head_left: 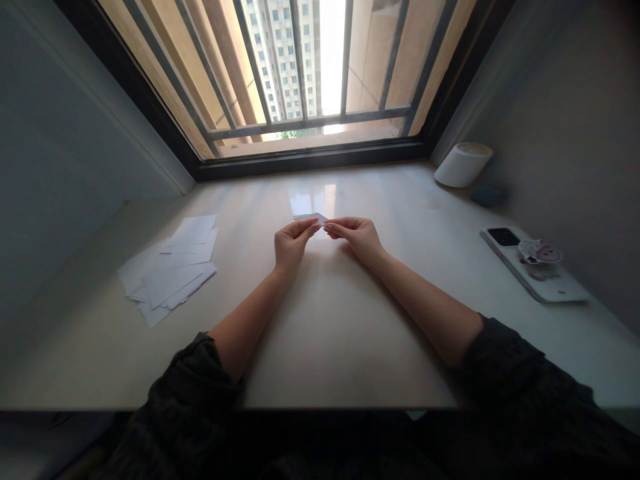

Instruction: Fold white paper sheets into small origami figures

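Over the middle of the pale tabletop, my left hand (291, 245) and my right hand (359, 237) meet with their fingertips almost touching. Both are closed in a pinch on a small piece of white paper (318, 217). Part of the paper shows just beyond the fingers; the rest is hidden by them, so I cannot tell its full shape. To the left, a loose pile of white paper pieces (173, 277) lies overlapping on the tabletop, away from both hands.
A white phone (537, 270) with a cartoon grip lies at the right. Behind it are a white cylinder (463, 165) and a small dark object (489, 195) by the wall. A barred window (310, 157) closes off the far side. The tabletop's front edge (350, 405) is near my body.
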`<action>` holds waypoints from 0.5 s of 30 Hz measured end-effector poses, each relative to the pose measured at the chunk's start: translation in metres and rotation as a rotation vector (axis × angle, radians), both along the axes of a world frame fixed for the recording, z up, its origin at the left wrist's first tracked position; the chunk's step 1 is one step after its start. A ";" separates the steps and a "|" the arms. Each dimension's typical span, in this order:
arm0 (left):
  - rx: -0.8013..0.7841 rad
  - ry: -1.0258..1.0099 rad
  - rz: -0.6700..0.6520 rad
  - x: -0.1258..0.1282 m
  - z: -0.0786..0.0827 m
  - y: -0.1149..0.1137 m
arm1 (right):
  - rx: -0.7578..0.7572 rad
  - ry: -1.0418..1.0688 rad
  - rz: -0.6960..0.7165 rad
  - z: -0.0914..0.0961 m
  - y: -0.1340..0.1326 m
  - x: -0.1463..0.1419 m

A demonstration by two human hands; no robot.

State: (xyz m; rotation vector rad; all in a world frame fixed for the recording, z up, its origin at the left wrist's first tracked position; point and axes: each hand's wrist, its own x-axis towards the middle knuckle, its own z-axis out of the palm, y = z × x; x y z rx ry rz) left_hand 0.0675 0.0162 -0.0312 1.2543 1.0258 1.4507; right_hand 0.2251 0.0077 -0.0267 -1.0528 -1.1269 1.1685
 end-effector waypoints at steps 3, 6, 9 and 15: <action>0.011 -0.006 -0.018 0.000 -0.002 0.001 | 0.001 0.047 -0.002 -0.001 0.001 0.001; 0.013 -0.018 -0.021 0.000 -0.003 0.002 | 0.022 0.068 0.012 -0.002 0.002 0.000; -0.015 -0.047 -0.001 0.001 -0.003 0.001 | 0.042 0.046 0.009 -0.002 0.001 0.000; -0.031 -0.071 0.007 0.004 0.001 -0.001 | 0.063 0.018 0.007 -0.001 0.001 -0.001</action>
